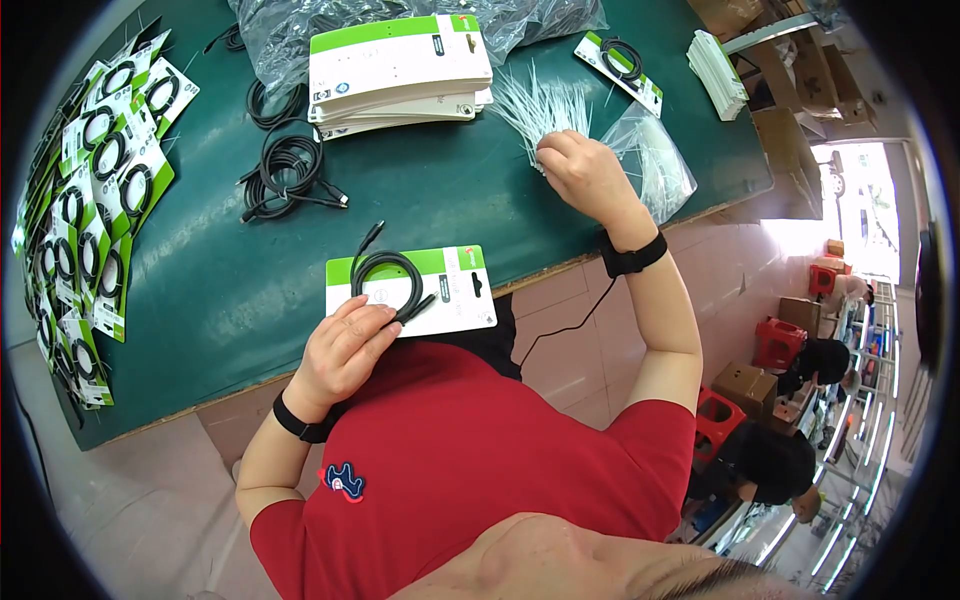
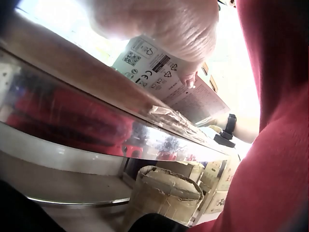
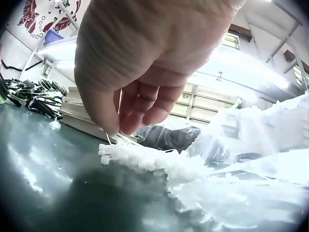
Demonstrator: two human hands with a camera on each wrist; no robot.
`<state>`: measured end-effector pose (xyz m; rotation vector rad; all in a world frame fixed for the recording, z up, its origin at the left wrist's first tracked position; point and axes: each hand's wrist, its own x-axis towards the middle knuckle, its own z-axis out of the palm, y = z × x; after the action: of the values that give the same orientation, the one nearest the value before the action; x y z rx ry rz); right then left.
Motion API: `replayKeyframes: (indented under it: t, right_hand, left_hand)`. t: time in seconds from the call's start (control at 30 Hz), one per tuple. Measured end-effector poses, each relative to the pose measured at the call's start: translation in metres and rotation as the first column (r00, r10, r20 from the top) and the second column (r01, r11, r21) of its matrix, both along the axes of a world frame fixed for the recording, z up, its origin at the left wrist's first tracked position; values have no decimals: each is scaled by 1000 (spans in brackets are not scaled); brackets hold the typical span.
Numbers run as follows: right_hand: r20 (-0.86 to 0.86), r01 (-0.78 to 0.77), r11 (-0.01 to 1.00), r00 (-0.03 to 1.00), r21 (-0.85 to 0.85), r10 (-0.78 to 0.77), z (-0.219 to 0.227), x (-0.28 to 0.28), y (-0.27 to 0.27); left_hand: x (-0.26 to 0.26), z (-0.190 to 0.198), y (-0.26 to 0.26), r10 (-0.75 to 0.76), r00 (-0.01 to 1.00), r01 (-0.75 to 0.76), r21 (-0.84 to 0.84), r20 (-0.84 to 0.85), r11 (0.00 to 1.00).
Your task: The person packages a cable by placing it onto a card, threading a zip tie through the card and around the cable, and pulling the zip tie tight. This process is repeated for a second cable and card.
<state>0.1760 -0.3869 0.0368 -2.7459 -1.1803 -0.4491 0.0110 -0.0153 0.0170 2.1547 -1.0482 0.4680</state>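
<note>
A coiled black cable (image 1: 388, 262) lies on a green and white card (image 1: 455, 290) at the table's front edge. My left hand (image 1: 345, 350) grips the card and cable at their lower left; in the left wrist view the card's printed back (image 2: 159, 72) shows below that hand (image 2: 164, 24). Over the white cable ties (image 1: 540, 105), my right hand (image 1: 590, 178) has its fingers curled down onto their near ends. Close up in the right wrist view, thumb and fingertips of this hand (image 3: 149, 63) pinch at the ties (image 3: 145, 157).
Stacked cards (image 1: 400, 70) stand at the back, loose cable coils (image 1: 285, 170) left of them. Carded cables (image 1: 105, 190) pile up at the far left. Right of the ties are a plastic bag (image 1: 655, 165), a carded cable (image 1: 620, 70) and another card stack (image 1: 718, 75).
</note>
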Motion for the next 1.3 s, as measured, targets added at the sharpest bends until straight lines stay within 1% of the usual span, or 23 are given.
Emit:
replayKeyframes:
  t: [0.07,0.1,0.13,0.2,0.23,0.27,0.3,0.33,0.37,0.4,0.47,0.5,0.6,0.63,0.73,0.9,1.03,1.13,1.17,1.27,1.3]
  right_hand:
    - [31,-35,995,999,90,32,3,1,1]
    - [30,-37,995,999,91,34,6,0,3]
    - [48,-5,975,999,224,-6,13,-2,7]
    - [57,45,875,995,483,-82,25,-7,19]
    - [46,39,871,996,490,-71,29,-11,26]
    - [-109,85,743,994,664,-16,33,-17,34]
    - [-247,162,583,967,796,69,38,-23,42]
    - [-357,262,406,917,875,177,41,-29,48]
    - [-361,264,404,914,876,186,43,-36,55]
    - [-466,362,348,836,865,290,45,-44,62]
    - [-607,554,271,623,787,493,48,-55,75]
    - [-607,552,272,624,788,492,47,-57,80]
    - [-684,722,278,355,634,638,39,-62,94]
    - [-683,721,278,356,635,638,36,-63,97]
    - [-723,742,350,254,572,642,27,-65,103]
    - [-737,763,339,255,551,626,18,-67,110]
    - [-749,752,371,238,545,618,16,-67,111]
    - [-755,732,373,288,570,590,16,-70,114]
    - [-755,734,374,283,568,591,16,-71,115]
    - [-766,719,375,338,585,546,16,-73,120]
    - [-765,722,375,328,581,554,14,-74,122]
  left_hand:
    - [0,0,0,-2,1000,2,-2,-2,1000]
    - [1,0,0,1,1000,-1,-1,-3,1000]
    - [2,0,-1,-8,1000,8,-1,7,1000]
    - [2,0,0,-16,1000,16,5,18,1000]
    - [1,-1,1,-4,1000,4,14,7,1000]
    - [1,-1,1,-5,1000,5,14,10,1000]
    - [2,-2,1,-6,1000,6,15,15,1000]
    - [2,-2,2,-9,1000,9,14,22,1000]
    - [1,-1,3,-2,1000,2,19,16,1000]
    - [1,1,4,-7,1000,7,20,12,1000]
    - [2,3,4,-21,1000,21,14,8,1000]
    - [3,3,4,-22,1000,21,12,10,1000]
    - [5,4,5,-44,999,43,32,27,999]
    - [5,4,5,-44,999,43,32,29,999]
    - [5,4,6,-48,999,47,28,14,998]
    - [6,5,5,-43,999,43,26,3,999]
    - [6,5,5,-42,999,41,18,6,999]
    - [7,5,4,-37,999,37,12,-5,999]
    - [7,6,4,-35,999,35,13,-10,999]
    - [8,8,2,-7,1000,7,-15,-10,1000]
    - [8,9,3,0,1000,0,-8,-19,1000]
